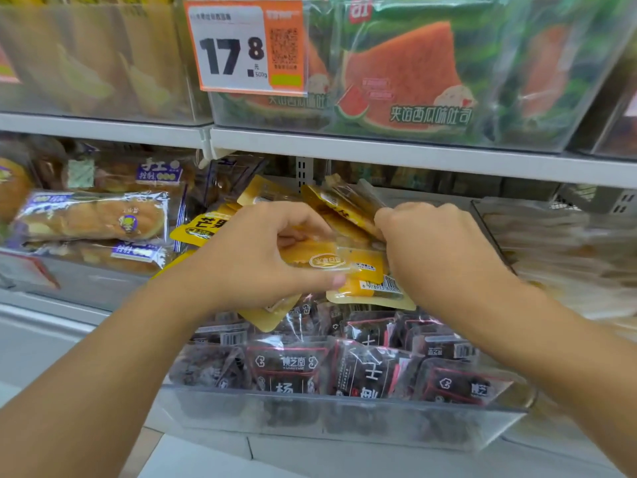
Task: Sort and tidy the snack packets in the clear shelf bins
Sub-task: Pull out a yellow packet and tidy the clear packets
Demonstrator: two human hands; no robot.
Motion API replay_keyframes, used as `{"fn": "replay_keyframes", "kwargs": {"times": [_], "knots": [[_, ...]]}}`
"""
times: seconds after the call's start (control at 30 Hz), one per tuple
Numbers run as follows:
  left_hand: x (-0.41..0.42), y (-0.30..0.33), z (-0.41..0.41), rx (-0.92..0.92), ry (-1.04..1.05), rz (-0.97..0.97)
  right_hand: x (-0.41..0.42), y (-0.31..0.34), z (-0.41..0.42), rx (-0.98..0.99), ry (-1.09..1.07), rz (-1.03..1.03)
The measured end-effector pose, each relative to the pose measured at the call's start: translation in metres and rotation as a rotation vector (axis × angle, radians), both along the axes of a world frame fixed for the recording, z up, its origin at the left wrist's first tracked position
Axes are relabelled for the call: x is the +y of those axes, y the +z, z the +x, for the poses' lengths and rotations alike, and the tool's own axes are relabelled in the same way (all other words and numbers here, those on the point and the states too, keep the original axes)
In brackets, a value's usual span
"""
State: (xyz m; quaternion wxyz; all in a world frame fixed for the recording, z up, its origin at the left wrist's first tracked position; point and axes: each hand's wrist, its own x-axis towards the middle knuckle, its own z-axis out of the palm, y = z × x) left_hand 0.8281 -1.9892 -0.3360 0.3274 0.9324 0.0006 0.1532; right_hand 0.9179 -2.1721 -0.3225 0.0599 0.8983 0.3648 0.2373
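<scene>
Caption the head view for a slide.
Both hands, left and right, grip yellow snack packets above a clear bin of dark packets.

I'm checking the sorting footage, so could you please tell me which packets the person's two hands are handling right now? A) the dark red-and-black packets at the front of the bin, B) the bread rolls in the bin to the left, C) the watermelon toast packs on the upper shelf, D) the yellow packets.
D: the left hand and right hand both grip yellow packets above the dark ones.

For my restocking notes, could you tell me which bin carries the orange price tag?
The upper-shelf bin of watermelon packets; only it carries the price tag.
</scene>
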Motion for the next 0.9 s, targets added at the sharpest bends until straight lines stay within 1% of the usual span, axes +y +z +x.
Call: {"fn": "replay_keyframes", "kwargs": {"times": [0.07, 0.13, 0.2, 0.3, 0.4, 0.47, 0.53, 0.57, 0.63, 0.7, 0.8, 0.9], "knots": [[-0.005, -0.001, 0.000, -0.012, 0.072, -0.202, -0.006, -0.009, -0.013, -0.027, 0.067, 0.000], [-0.010, 0.001, 0.000, -0.022, 0.154, -0.229, -0.012, -0.016, -0.022, -0.030, 0.100, -0.034], [-0.016, 0.004, -0.002, -0.026, 0.192, -0.227, -0.019, -0.018, -0.025, -0.019, 0.135, -0.004], [-0.026, 0.010, -0.002, -0.023, 0.297, -0.323, -0.033, -0.024, -0.027, 0.040, 0.264, 0.052], [-0.035, 0.014, 0.002, 0.026, 0.417, -0.449, -0.045, -0.027, -0.030, 0.144, 0.340, 0.070], [-0.036, 0.017, 0.004, 0.107, 0.395, -0.549, -0.052, -0.024, -0.028, 0.248, 0.405, 0.181], [-0.037, 0.020, 0.005, 0.176, 0.354, -0.676, -0.057, -0.020, -0.027, 0.377, 0.391, 0.298], [-0.036, 0.021, 0.007, 0.202, 0.355, -0.682, -0.060, -0.020, -0.026, 0.438, 0.386, 0.326], [-0.035, 0.024, 0.011, 0.218, 0.392, -0.608, -0.063, -0.022, -0.021, 0.479, 0.384, 0.312], [-0.037, 0.024, 0.014, 0.217, 0.399, -0.590, -0.063, -0.024, -0.017, 0.492, 0.362, 0.289], [-0.043, 0.019, 0.016, 0.246, 0.359, -0.598, -0.066, -0.025, -0.011, 0.485, 0.345, 0.362], [-0.048, 0.013, 0.021, 0.213, 0.353, -0.618, -0.068, -0.026, -0.010, 0.478, 0.344, 0.373]]}}
